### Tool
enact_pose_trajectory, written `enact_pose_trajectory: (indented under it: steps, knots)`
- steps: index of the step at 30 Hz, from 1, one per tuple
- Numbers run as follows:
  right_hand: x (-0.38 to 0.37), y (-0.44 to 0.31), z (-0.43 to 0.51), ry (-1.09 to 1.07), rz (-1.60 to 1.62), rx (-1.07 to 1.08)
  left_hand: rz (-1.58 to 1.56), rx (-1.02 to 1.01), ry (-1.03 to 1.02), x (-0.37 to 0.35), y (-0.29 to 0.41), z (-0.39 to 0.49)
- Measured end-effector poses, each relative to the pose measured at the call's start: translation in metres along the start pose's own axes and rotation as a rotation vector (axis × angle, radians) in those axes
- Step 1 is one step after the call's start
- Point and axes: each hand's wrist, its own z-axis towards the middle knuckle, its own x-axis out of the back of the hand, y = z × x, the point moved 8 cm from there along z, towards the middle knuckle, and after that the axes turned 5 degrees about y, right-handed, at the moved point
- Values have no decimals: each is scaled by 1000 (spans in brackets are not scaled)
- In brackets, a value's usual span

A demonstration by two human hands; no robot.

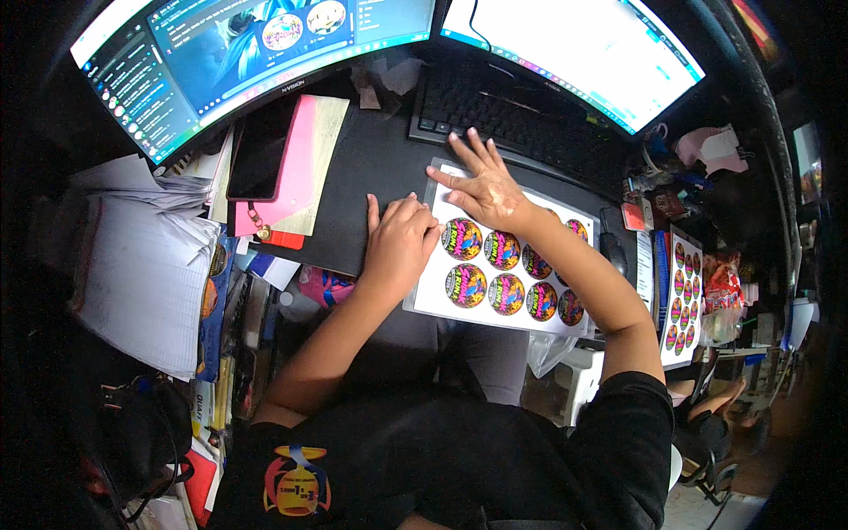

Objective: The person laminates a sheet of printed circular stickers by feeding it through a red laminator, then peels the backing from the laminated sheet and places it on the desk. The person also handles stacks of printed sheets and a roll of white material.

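Note:
A white sheet of round, colourful printed stickers (pixel 507 295) lies before me on the desk, overhanging its front edge. A clear plastic layer (pixel 411 298) shows beyond its left border. My right hand (pixel 490 195) rests palm down over the upper part, fingers spread toward the keyboard. The right forearm hides some of the stickers. My left hand (pixel 401 232) is at the sheet's left edge, its thumb and index finger close together there and its little finger pointing away. Whether they pinch the plastic is not clear.
A keyboard (pixel 490 112) and two lit monitors stand behind the sheet; a mouse (pixel 613 252) is at its right. At left lie a phone (pixel 262 156) on pink paper (pixel 298 165) and a paper stack (pixel 146 278). Another sticker sheet (pixel 682 298) is far right.

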Motion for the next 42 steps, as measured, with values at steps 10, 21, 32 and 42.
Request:
enact_pose_trajectory:
  steps: [10,21,32,42]
  knots:
    - [220,-87,25,601,63,146,298,-36,23,-11,11,3]
    - [459,-24,113,1088,234,-676,20,25,69,-5,5,-1]
    - [421,-39,129,1783,1464,-641,39,30,86,-7,3,1]
    - [384,-59,120,1696,1235,-351,83,38,81,-13,0,3]
